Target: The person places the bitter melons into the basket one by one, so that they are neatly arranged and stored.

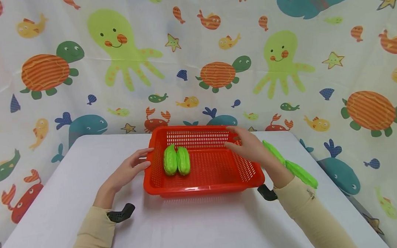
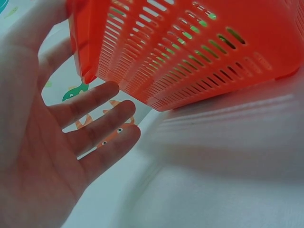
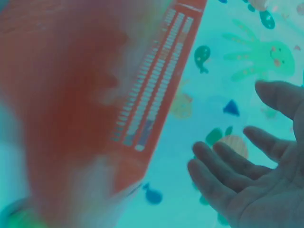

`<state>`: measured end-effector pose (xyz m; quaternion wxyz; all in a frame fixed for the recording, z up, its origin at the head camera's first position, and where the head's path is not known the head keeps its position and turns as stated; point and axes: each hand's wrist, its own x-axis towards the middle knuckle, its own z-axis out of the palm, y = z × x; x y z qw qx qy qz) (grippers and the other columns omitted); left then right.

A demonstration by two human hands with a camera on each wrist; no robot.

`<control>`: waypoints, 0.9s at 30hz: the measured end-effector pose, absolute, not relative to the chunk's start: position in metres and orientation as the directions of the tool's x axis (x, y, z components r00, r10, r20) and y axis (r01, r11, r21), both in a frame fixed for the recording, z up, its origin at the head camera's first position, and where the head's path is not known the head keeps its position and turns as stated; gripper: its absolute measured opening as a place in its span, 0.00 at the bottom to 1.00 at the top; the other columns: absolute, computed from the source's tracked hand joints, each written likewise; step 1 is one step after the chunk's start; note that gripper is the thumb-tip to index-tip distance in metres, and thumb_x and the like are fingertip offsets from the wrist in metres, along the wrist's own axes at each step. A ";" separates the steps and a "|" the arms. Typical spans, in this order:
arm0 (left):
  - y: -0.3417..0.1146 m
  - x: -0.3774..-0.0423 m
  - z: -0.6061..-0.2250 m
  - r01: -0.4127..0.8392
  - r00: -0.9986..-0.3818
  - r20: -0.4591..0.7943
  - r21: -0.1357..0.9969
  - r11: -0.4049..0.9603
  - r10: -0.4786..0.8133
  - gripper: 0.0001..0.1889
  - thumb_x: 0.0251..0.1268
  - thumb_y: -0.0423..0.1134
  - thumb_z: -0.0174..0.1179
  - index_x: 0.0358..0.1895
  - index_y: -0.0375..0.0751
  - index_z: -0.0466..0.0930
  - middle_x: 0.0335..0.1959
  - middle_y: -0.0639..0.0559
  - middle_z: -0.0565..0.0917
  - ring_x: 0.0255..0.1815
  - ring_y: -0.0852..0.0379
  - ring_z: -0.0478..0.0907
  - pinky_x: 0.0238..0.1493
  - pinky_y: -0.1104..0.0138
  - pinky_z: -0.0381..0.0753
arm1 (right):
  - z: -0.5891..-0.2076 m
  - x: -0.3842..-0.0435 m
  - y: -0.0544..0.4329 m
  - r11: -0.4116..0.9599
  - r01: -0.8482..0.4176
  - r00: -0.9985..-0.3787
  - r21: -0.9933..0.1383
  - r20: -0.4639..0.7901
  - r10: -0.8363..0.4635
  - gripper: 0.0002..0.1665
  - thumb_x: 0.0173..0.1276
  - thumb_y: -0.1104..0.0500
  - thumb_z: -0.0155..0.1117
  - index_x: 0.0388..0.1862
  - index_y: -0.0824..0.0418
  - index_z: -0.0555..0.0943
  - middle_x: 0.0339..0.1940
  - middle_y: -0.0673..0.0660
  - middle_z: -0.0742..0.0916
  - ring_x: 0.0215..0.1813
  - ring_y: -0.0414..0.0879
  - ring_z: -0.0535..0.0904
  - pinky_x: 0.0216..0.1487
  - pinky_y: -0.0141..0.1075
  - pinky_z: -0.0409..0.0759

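Note:
A red plastic basket (image 1: 209, 190) with slotted walls stands on the white table. Two light green ridged gourds (image 1: 183, 161) lie side by side in its left part. My left hand (image 1: 129, 170) is at the basket's left rim, its thumb and index finger against or very near the edge. The other fingers of that hand (image 2: 61, 137) are spread below the rim, outside the slotted wall. Above the basket's right side hovers my right hand (image 1: 249, 146), fingers loosely extended. Its palm and fingers (image 3: 256, 171) hold nothing in the right wrist view.
Two longer green vegetables (image 1: 302, 173) lie on the table right of the basket, partly hidden by the right forearm. Behind the white table (image 1: 189, 228) hangs a curtain (image 1: 188, 46) printed with sea animals. Both wrists carry a black strap device (image 1: 121, 213).

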<state>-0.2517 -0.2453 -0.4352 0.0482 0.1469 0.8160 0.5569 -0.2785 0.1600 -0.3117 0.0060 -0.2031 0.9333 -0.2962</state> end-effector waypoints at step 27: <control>-0.245 -0.252 -0.436 0.191 -0.952 0.085 0.917 0.351 0.295 0.30 0.73 0.51 0.54 0.75 0.55 0.59 0.69 0.38 0.65 0.65 0.37 0.68 0.58 0.41 0.73 | -0.388 -0.269 0.324 0.888 -0.142 -0.990 -0.438 0.076 -0.121 0.38 0.70 0.53 0.64 0.72 0.66 0.62 0.67 0.74 0.68 0.64 0.69 0.68 0.58 0.64 0.72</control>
